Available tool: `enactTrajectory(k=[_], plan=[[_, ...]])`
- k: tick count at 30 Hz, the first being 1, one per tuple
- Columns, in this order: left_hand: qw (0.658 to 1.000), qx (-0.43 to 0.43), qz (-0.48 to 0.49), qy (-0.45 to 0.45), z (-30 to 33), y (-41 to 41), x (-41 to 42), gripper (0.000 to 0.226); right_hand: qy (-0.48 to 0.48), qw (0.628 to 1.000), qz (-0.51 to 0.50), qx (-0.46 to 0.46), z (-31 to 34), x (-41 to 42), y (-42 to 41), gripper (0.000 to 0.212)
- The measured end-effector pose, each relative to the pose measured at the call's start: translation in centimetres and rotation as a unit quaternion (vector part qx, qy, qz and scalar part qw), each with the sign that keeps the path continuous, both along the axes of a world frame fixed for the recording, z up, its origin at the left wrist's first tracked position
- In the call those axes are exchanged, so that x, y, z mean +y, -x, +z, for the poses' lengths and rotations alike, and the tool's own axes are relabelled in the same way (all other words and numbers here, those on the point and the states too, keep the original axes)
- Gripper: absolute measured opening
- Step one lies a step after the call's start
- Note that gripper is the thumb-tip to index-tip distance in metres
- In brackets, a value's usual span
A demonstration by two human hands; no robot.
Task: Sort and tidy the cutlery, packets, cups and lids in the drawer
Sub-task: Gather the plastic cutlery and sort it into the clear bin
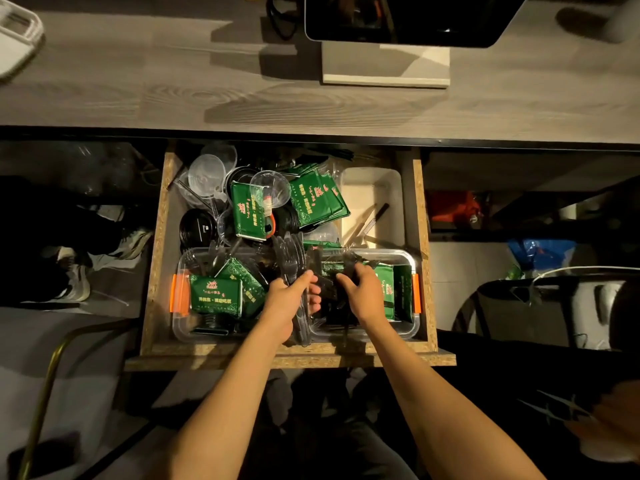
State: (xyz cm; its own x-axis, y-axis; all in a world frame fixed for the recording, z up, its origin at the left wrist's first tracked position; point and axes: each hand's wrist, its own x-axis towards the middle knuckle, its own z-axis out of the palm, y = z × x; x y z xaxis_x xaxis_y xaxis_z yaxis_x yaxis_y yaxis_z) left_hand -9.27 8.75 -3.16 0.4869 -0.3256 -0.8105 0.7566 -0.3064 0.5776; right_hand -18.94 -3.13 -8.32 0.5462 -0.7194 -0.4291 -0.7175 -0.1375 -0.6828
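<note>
We are seeing green packets [254,209] lying jumbled with clear cups [270,188] and black lids [197,230] at the far left, while dark cutlery [294,258] is piling in the near clear tub [410,327].

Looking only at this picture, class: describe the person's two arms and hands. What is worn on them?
Both forearms are bare up to the frame's edge: no sleeves show. The left hand and right hand wear no gloves. No watch, bracelet or ring shows on either wrist or on the fingers in view.
</note>
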Motion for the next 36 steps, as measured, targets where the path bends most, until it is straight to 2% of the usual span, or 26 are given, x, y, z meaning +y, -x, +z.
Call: enactTrajectory(k=[5,7,10,12,14,18,22,26,29,36], plan=[[1.0,0.002,-0.01,0.015,0.3,0.3,-1.0,0.011,-0.094,0.988,-0.077,-0.093,2.0,-0.8,0.6,0.008],[1.0,-0.005,-0.01,0.025,0.6,0.4,-1.4,0.003,-0.116,0.981,-0.096,-0.125,2.8,-1.1,0.8,0.009],[0.999,-0.025,-0.018,0.029,0.8,0.5,-2.0,0.004,-0.132,0.967,-0.134,-0.17,3.6,-1.7,1.4,0.008],[0.999,-0.02,-0.012,0.032,0.8,0.6,-2.3,0.003,-0.143,0.957,-0.162,-0.196,3.9,-2.1,1.7,0.014],[0.999,-0.013,0.004,0.033,0.7,0.7,-2.6,0.011,-0.155,0.948,-0.18,-0.21,4.1,-2.5,1.8,0.019],[0.999,-0.029,0.018,0.034,1.0,0.8,-3.0,0.018,-0.2,0.947,-0.168,-0.189,4.6,-2.8,0.7,0.037],[0.997,-0.06,0.028,0.037,1.8,0.6,-2.7,0.014,-0.243,0.936,-0.187,-0.172,5.3,-2.7,-0.6,0.014],[0.997,-0.06,0.037,0.03,2.5,0.2,-2.4,0.012,-0.241,0.939,-0.178,-0.171,6.4,-2.4,-1.6,0.015],[0.997,-0.059,0.042,0.029,2.9,0.0,-2.3,0.016,-0.197,0.95,-0.171,-0.169,7.6,-2.1,-1.9,0.013],[0.996,-0.071,0.037,0.039,4.3,-0.6,-2.7,0.017,-0.199,0.922,-0.206,-0.261,11.1,-2.2,-2.4,0.015]])
